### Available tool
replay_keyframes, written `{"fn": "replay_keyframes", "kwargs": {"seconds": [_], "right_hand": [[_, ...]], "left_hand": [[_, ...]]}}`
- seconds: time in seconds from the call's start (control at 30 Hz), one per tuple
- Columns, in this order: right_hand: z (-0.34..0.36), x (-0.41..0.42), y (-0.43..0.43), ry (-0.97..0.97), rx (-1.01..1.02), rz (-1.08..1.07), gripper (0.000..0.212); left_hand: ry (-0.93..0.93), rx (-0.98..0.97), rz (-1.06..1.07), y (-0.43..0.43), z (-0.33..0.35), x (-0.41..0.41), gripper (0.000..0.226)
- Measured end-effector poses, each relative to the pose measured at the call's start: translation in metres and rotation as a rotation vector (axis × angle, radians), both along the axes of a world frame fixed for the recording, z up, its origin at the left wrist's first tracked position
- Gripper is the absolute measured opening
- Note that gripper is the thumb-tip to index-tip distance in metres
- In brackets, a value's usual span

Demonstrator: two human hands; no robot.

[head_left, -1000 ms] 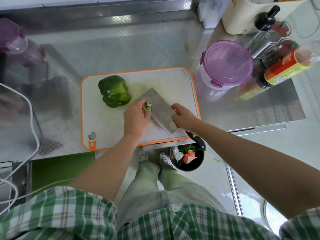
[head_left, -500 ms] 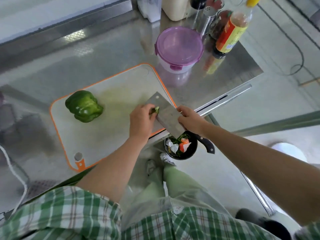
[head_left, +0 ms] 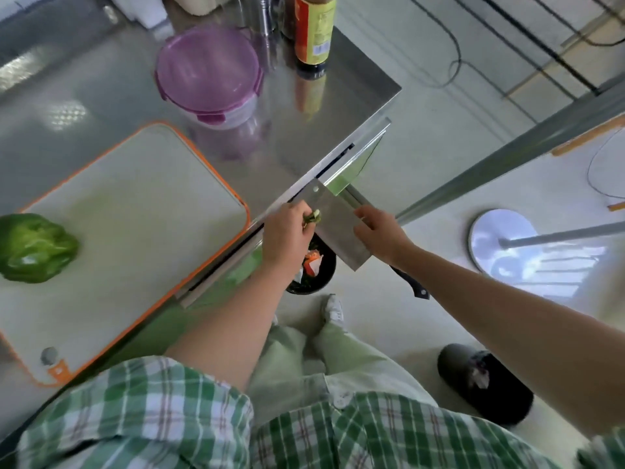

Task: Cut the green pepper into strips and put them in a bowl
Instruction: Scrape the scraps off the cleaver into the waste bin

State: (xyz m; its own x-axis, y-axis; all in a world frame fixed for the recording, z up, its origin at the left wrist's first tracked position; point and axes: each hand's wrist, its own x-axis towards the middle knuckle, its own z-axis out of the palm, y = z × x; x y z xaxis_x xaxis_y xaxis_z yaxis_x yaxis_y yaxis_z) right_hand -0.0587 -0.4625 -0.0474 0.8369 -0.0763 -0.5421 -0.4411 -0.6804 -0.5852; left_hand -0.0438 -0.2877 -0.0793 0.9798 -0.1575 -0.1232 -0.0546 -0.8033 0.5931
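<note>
The green pepper [head_left: 33,248] lies at the left end of the white cutting board [head_left: 128,225] with an orange rim. My right hand [head_left: 382,233] holds a cleaver [head_left: 334,228] flat, out past the counter's front edge. My left hand [head_left: 285,231] presses a small green pepper scrap [head_left: 313,218] against the blade's left side. Both hands are above a black waste bin [head_left: 314,270] on the floor, which holds orange and white scraps. No bowl for strips is identifiable in view.
A container with a purple lid [head_left: 208,71] stands behind the board on the steel counter [head_left: 304,130]. A sauce bottle [head_left: 313,32] and other jars stand at the back. A second dark bin [head_left: 483,380] and a round stool base [head_left: 504,245] are on the floor to the right.
Both hands carried the cleaver and the scrap off the board, rightward past the counter edge to above the black bin. The view swung right. The pepper stayed put.
</note>
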Motion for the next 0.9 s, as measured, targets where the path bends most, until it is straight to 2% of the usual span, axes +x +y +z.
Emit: {"fn": "replay_keyframes", "kwargs": {"seconds": [0.27, 0.37, 0.5, 0.57, 0.63, 0.77, 0.83, 0.9], "right_hand": [[-0.009, -0.001, -0.037, -0.023, -0.073, 0.034, 0.038], [-0.011, -0.001, -0.043, -0.032, -0.070, 0.031, 0.038], [-0.014, 0.003, -0.046, -0.051, -0.033, -0.002, 0.034], [-0.013, 0.007, -0.045, -0.049, 0.019, -0.039, 0.031], [-0.011, 0.011, -0.042, -0.050, 0.081, -0.079, 0.027], [-0.006, 0.021, -0.030, -0.066, 0.125, -0.074, 0.024], [-0.004, 0.026, -0.019, -0.078, 0.140, -0.067, 0.025], [-0.002, 0.032, -0.008, -0.078, 0.139, -0.070, 0.028]], "left_hand": [[0.197, 0.148, 0.042, -0.031, -0.018, -0.011, 0.023], [0.207, 0.150, 0.055, -0.033, -0.019, -0.013, 0.027], [0.073, 0.018, -0.031, -0.043, -0.015, -0.012, 0.048], [-0.007, 0.074, -0.172, -0.047, -0.013, -0.013, 0.059], [-0.049, 0.208, -0.243, -0.043, -0.013, -0.016, 0.064], [-0.071, 0.338, -0.144, -0.024, -0.010, -0.027, 0.065], [-0.122, 0.316, -0.096, -0.018, -0.007, -0.029, 0.069], [-0.188, 0.316, -0.140, -0.016, -0.004, -0.031, 0.072]]}}
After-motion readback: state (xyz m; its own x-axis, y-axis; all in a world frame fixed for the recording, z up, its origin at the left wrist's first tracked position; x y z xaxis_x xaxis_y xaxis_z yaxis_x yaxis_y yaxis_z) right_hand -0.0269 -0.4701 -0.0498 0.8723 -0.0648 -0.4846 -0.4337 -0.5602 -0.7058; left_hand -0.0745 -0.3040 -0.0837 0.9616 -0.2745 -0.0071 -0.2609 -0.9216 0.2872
